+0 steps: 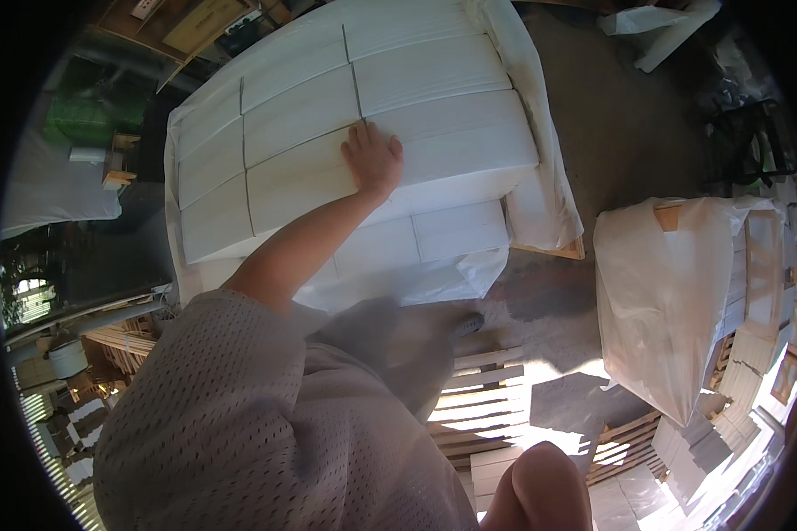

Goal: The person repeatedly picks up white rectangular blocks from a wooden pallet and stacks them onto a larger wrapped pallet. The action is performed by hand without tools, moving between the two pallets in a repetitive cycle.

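My left hand (374, 161) lies palm down on top of a stack of white boxes (452, 142), its fingers spread and holding nothing. The fingertips rest near the seam where several boxes meet. The boxes sit in tight rows. Translucent plastic sheeting (549, 168) hangs around the stack's sides, pulled down at the near edge so that lower white boxes (456, 232) show. Of my right arm only a bent, bare part appears at the lower edge; my right hand is outside the picture.
To the right stands another stack under a plastic cover (655, 292). Slatted wooden pallets (478, 403) lie on the floor nearby in bright sunlight. A wooden shelf (199, 26) stands at the far left, with a green object (97, 106) below it.
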The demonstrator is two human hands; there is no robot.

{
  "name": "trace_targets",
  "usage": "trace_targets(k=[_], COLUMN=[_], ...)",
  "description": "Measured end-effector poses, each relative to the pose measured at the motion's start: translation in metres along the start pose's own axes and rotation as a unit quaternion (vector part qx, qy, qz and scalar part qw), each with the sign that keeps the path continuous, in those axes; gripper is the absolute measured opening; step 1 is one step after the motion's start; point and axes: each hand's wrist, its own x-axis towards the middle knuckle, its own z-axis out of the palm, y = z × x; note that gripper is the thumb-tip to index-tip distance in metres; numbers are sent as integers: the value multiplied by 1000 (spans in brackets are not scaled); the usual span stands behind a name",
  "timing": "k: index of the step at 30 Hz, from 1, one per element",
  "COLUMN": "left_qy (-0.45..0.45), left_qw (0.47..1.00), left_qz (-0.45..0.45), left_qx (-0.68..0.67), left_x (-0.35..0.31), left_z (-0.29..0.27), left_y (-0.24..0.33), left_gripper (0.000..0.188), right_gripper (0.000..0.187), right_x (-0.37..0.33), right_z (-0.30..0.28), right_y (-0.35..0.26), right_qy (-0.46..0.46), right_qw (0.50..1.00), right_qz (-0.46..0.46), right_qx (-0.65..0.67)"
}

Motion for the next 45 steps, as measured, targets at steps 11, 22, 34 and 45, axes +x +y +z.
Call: trace_targets(k=[11, 22, 34, 45], left_qy=[-31, -90, -83, -113], left_qw=[999, 957, 929, 937], left_qz=[-13, 240, 342, 314], left_qx=[-20, -138, -114, -103], left_x=[2, 7, -27, -27], left_z=[-6, -19, -63, -67], left_y=[-5, -95, -235, -236], left_gripper=[62, 61, 58, 59], right_gripper=[15, 17, 20, 24], right_x=[0, 15, 18, 13], right_z=[114, 151, 179, 212], right_y=[-79, -136, -160, -170], right_qy=[-107, -142, -166, -171], right_qw=[986, 963, 939, 923], right_qz=[-70, -119, -150, -164], right_qx=[-107, -196, -263, -302])
